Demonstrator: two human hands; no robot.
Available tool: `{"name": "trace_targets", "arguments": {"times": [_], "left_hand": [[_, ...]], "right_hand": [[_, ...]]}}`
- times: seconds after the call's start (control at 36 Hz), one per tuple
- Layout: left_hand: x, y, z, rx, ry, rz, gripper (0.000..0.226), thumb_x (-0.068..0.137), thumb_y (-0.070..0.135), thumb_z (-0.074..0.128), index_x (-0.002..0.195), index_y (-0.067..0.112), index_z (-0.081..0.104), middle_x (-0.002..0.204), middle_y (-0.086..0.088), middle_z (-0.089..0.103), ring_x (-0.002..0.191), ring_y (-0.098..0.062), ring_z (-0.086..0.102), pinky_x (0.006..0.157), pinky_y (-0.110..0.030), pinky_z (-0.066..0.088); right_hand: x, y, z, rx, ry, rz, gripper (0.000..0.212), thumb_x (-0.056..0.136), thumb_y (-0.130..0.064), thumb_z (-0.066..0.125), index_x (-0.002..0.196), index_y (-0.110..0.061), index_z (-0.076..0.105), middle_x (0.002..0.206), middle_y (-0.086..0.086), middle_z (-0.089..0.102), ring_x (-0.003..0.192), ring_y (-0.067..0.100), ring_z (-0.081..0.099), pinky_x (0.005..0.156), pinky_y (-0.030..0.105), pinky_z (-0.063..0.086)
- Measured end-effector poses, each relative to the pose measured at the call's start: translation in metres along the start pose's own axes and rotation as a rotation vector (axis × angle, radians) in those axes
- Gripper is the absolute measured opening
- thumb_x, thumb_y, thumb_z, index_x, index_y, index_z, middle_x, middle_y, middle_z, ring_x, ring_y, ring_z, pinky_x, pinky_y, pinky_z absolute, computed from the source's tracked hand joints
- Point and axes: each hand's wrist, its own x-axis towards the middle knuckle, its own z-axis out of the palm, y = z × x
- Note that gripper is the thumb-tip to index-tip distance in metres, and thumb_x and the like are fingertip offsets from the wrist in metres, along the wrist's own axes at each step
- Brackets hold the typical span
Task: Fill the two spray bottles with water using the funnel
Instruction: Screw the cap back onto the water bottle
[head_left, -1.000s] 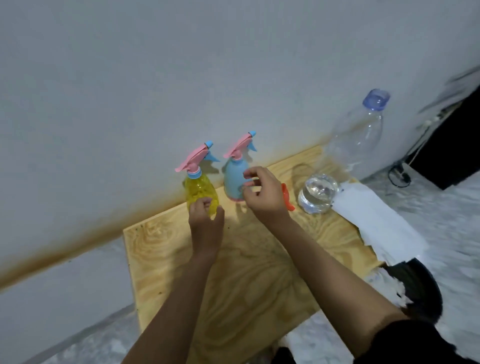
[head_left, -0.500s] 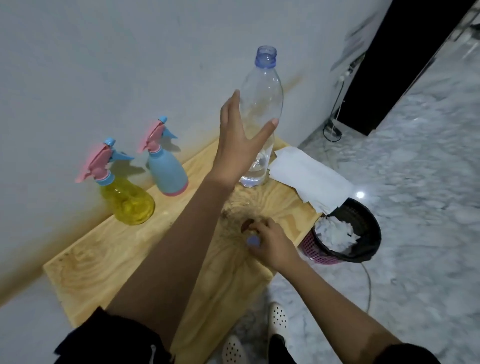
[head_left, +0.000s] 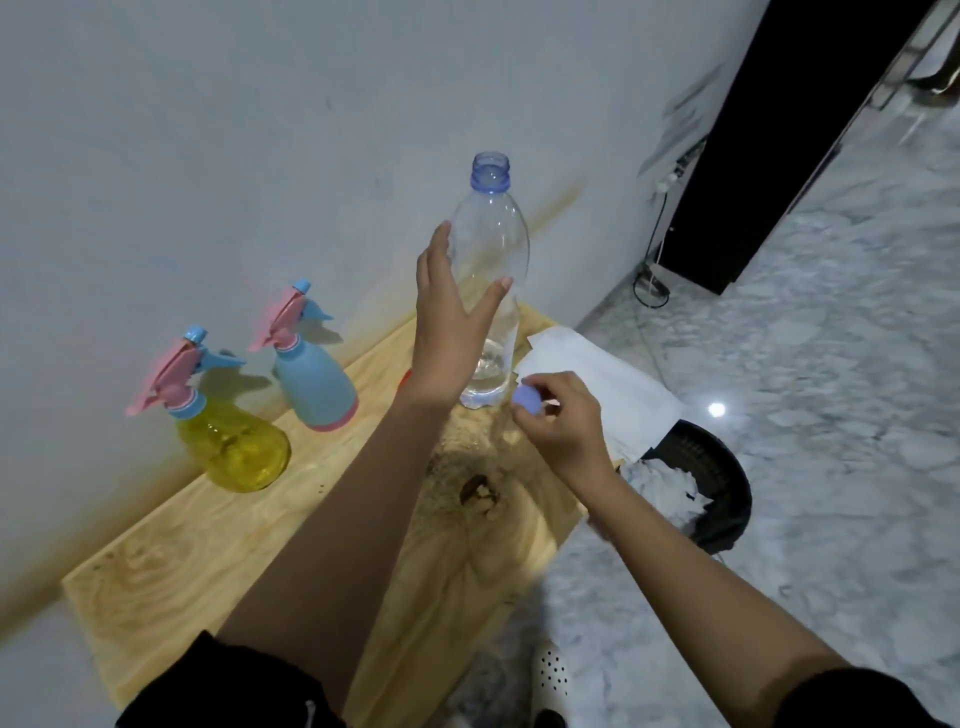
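Observation:
A tall clear water bottle stands uncapped on the wooden table, with a little water at its bottom. My left hand grips its side, thumb across the front. My right hand pinches the bottle's blue cap just right of the bottle's base. The yellow spray bottle and the blue spray bottle stand by the wall to the left, both with pink trigger heads on. Only a sliver of the orange funnel shows behind my left wrist.
White paper sheets lie at the table's right end. A black bin with crumpled paper stands on the marble floor beside it. A black cabinet and a cable are at the back right. The wall runs close behind the table.
My left hand went from the yellow spray bottle to the water bottle. My right hand left the blue spray bottle, took the blue cap, and has moved it up beside the bottle's base.

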Motion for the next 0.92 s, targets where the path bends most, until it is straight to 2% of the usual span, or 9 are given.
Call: {"name": "trace_targets", "arguments": {"times": [0.08, 0.17, 0.22, 0.39, 0.53, 0.61, 0.69, 0.86, 0.92], "left_hand": [[0.000, 0.001, 0.000, 0.002, -0.013, -0.016, 0.072, 0.089, 0.025, 0.064, 0.147, 0.018, 0.020, 0.147, -0.003, 0.029, 0.136, -0.014, 0.032, 0.111, -0.041, 0.034], [-0.001, 0.000, -0.002, 0.019, -0.019, -0.013, 0.073, 0.089, 0.028, 0.064, 0.147, 0.022, 0.019, 0.148, -0.001, 0.027, 0.136, -0.012, 0.032, 0.111, -0.041, 0.034], [-0.002, -0.002, -0.002, 0.030, -0.021, -0.016, 0.074, 0.089, 0.029, 0.063, 0.147, 0.024, 0.018, 0.149, 0.000, 0.027, 0.137, -0.012, 0.031, 0.111, -0.040, 0.034], [0.000, 0.003, 0.001, 0.040, -0.022, -0.027, 0.074, 0.090, 0.028, 0.061, 0.148, 0.025, 0.016, 0.151, 0.000, 0.024, 0.138, -0.012, 0.028, 0.108, -0.028, 0.031], [0.002, 0.003, 0.000, 0.049, -0.014, -0.035, 0.074, 0.090, 0.027, 0.062, 0.148, 0.025, 0.016, 0.151, 0.001, 0.024, 0.135, -0.007, 0.027, 0.108, -0.027, 0.030], [0.004, 0.001, 0.000, 0.052, -0.012, -0.047, 0.075, 0.090, 0.026, 0.062, 0.148, 0.025, 0.015, 0.152, 0.001, 0.025, 0.133, -0.004, 0.026, 0.110, -0.029, 0.029], [0.006, 0.000, 0.001, 0.053, -0.012, -0.056, 0.076, 0.090, 0.025, 0.062, 0.148, 0.025, 0.015, 0.152, 0.000, 0.026, 0.137, -0.009, 0.026, 0.111, -0.032, 0.029], [0.008, -0.003, 0.001, 0.053, -0.016, -0.063, 0.076, 0.089, 0.024, 0.063, 0.148, 0.027, 0.015, 0.151, 0.002, 0.027, 0.135, -0.007, 0.028, 0.110, -0.031, 0.030], [0.009, -0.004, 0.000, 0.051, -0.024, -0.069, 0.077, 0.089, 0.024, 0.063, 0.148, 0.027, 0.015, 0.151, 0.003, 0.027, 0.135, -0.008, 0.028, 0.108, -0.029, 0.030]], "right_hand": [[0.036, -0.045, -0.028, 0.172, 0.120, -0.045, 0.026, 0.078, -0.008, 0.068, 0.104, -0.012, 0.067, 0.103, 0.002, 0.058, 0.082, 0.002, 0.057, 0.072, 0.006, 0.044], [0.069, -0.087, -0.048, 0.255, 0.213, -0.145, 0.026, 0.080, -0.008, 0.067, 0.105, -0.014, 0.067, 0.103, -0.001, 0.058, 0.083, -0.001, 0.058, 0.075, 0.008, 0.046], [0.087, -0.109, -0.055, 0.267, 0.210, -0.230, 0.027, 0.080, -0.007, 0.067, 0.107, -0.013, 0.067, 0.102, -0.002, 0.057, 0.084, -0.001, 0.059, 0.077, 0.010, 0.048], [0.123, -0.142, -0.057, 0.173, -0.009, -0.396, 0.032, 0.084, -0.006, 0.066, 0.116, -0.006, 0.065, 0.108, 0.002, 0.058, 0.098, 0.013, 0.059, 0.086, 0.013, 0.049], [0.135, -0.146, -0.055, 0.041, -0.132, -0.449, 0.032, 0.087, -0.008, 0.062, 0.120, -0.008, 0.063, 0.115, 0.004, 0.058, 0.107, 0.021, 0.057, 0.099, 0.034, 0.047], [0.140, -0.151, -0.058, -0.029, -0.207, -0.479, 0.032, 0.090, -0.007, 0.058, 0.121, -0.010, 0.063, 0.120, 0.004, 0.058, 0.110, 0.018, 0.055, 0.098, 0.025, 0.042], [0.146, -0.155, -0.061, -0.114, -0.290, -0.514, 0.031, 0.091, -0.001, 0.054, 0.120, -0.008, 0.063, 0.123, 0.004, 0.058, 0.112, 0.015, 0.053, 0.081, 0.008, 0.034], [0.154, -0.156, -0.071, -0.098, -0.358, -0.524, 0.030, 0.087, -0.001, 0.060, 0.116, -0.007, 0.065, 0.120, 0.006, 0.059, 0.104, 0.011, 0.055, 0.088, 0.007, 0.040], [0.155, -0.156, -0.072, -0.043, -0.352, -0.499, 0.030, 0.083, -0.004, 0.066, 0.113, -0.006, 0.067, 0.113, 0.005, 0.061, 0.098, 0.012, 0.057, 0.092, 0.014, 0.045]]}}
